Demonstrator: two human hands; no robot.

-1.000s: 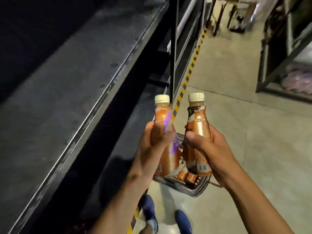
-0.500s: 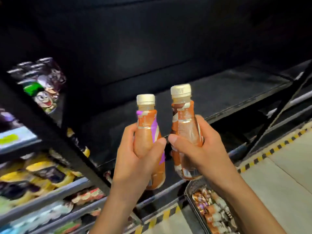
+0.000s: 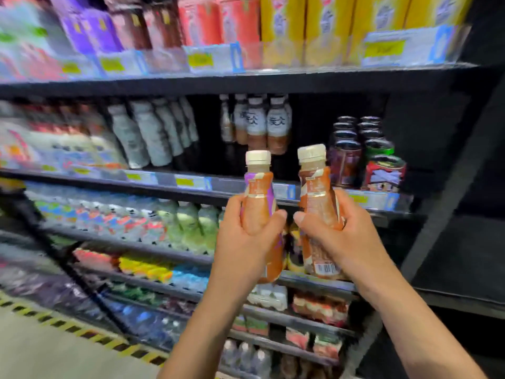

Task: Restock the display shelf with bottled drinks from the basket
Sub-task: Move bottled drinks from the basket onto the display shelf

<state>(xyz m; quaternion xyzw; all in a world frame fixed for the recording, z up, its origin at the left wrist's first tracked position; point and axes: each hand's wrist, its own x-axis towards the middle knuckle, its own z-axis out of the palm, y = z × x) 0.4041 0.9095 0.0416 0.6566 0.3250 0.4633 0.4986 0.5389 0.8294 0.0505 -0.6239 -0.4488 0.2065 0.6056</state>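
In front of you stands the tall black metal display shelf (image 3: 273,83), its tiers packed with drinks. The top tier carries tall cartons in purple, red and yellow (image 3: 281,28) behind clear price strips. On the tier below, grey-white bottles (image 3: 153,132) lean in a row at the left, white-labelled brown bottles (image 3: 266,124) stand in the middle, and dark-capped bottles (image 3: 345,157) fill the right end; between those last two groups is a dark open stretch of shelf. The lower tiers hold pale green bottles (image 3: 188,222) and small colourful packs, though the left side is too blurred to make out properly.

Your left hand (image 3: 246,242) has its fingers wrapped around an orange plastic bottle with a purple label patch and cream cap (image 3: 258,198), held upright. Your right hand (image 3: 338,239) grips a second orange-brown bottle with a cream cap (image 3: 317,192), barcode showing near its base. Both bottles sit side by side, apart, in front of the middle tier's edge.
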